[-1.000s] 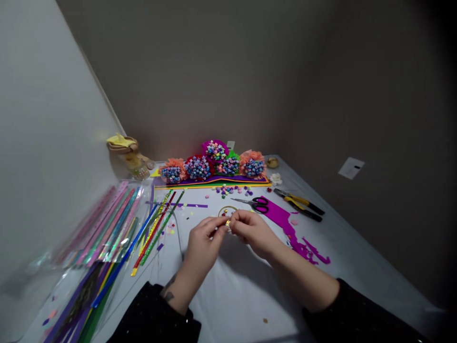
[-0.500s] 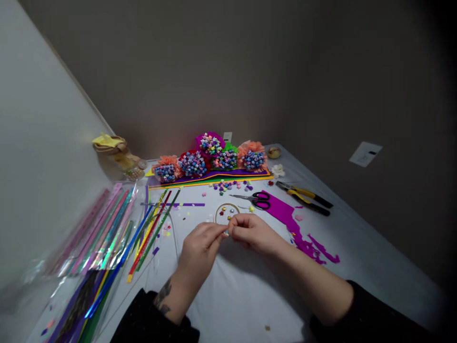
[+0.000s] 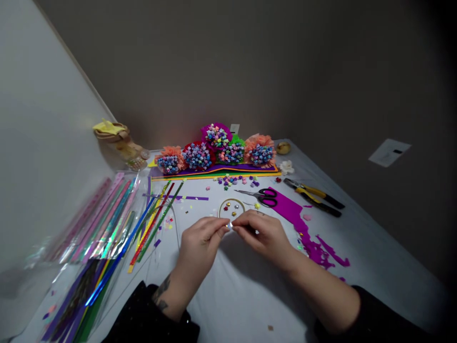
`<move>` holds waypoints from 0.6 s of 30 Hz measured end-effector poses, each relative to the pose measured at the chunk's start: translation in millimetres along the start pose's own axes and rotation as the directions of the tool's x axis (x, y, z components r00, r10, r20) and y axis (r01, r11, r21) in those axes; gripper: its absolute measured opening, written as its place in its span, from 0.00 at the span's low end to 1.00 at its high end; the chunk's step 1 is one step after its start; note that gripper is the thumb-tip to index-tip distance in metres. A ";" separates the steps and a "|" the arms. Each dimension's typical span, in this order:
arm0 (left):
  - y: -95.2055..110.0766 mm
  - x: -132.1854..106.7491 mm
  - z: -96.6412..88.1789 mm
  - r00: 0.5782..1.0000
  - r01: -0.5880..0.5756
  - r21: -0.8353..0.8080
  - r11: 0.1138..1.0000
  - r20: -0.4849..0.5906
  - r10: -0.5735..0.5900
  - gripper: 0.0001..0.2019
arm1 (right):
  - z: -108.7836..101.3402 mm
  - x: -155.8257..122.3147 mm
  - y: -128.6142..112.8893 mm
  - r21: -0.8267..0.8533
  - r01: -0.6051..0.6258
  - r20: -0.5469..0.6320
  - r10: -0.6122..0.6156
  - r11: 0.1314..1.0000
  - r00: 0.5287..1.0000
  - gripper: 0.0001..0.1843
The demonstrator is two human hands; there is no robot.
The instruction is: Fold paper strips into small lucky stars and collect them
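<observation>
Between the fingertips of both hands is a small shiny silver piece (image 3: 229, 226), about the size of a folded paper star; its exact shape is too small to tell. My left hand (image 3: 202, 240) pinches it from the left. My right hand (image 3: 264, 236) has thumb and forefinger closed on its right side. Just beyond the fingers lies a thin round hoop (image 3: 220, 208), with several tiny shiny paper stars (image 3: 228, 205) inside it. Black-handled scissors (image 3: 262, 195) rest beyond my right hand, partly on a magenta paper sheet (image 3: 285, 208).
Bouquets of paper stars (image 3: 197, 156) stand at the back on coloured sheets. Loose stars (image 3: 232, 180) lie before them. Yellow-and-black pliers (image 3: 314, 196) are at right. Glittery strips (image 3: 152, 228) and plastic-packed strips (image 3: 103, 219) cover the left. A foot-shaped container (image 3: 121, 145) stands back left.
The right fingertips have drawn slightly away from the left ones, so the silver piece shows more clearly between them. The view has shifted a little, moving most things on the table right and up.
</observation>
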State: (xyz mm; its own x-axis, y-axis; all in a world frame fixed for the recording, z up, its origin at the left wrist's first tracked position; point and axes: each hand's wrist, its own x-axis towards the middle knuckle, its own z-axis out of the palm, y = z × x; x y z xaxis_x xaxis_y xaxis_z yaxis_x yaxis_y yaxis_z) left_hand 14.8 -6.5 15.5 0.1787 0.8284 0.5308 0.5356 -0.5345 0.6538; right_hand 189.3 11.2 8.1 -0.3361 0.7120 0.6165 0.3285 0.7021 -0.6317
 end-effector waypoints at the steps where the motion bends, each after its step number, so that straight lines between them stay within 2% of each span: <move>1: 0.7 0.3 0.0 1.000 0.009 -0.005 1.000 0.003 -0.009 0.06 | 0.3 -0.6 0.3 -0.008 0.008 -0.005 -0.008 1.000 1.000 0.05; 7: 2.1 0.5 0.3 1.000 0.030 -0.024 0.999 0.005 -0.030 0.06 | -0.6 -1.6 0.3 -0.018 0.040 -0.027 -0.040 0.999 0.999 0.06; 18: 1.2 0.3 0.0 1.000 0.017 -0.041 0.999 0.019 -0.016 0.07 | -2.6 -0.3 3.4 -0.002 0.051 0.000 -0.051 0.999 0.999 0.07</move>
State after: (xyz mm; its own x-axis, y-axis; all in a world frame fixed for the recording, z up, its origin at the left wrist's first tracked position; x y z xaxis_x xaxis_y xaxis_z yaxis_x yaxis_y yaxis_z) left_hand 15.5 -6.8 16.5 0.1863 0.8398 0.5099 0.5045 -0.5271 0.6839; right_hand 192.9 13.4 7.0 -0.3521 0.6753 0.6481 0.3126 0.7375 -0.5987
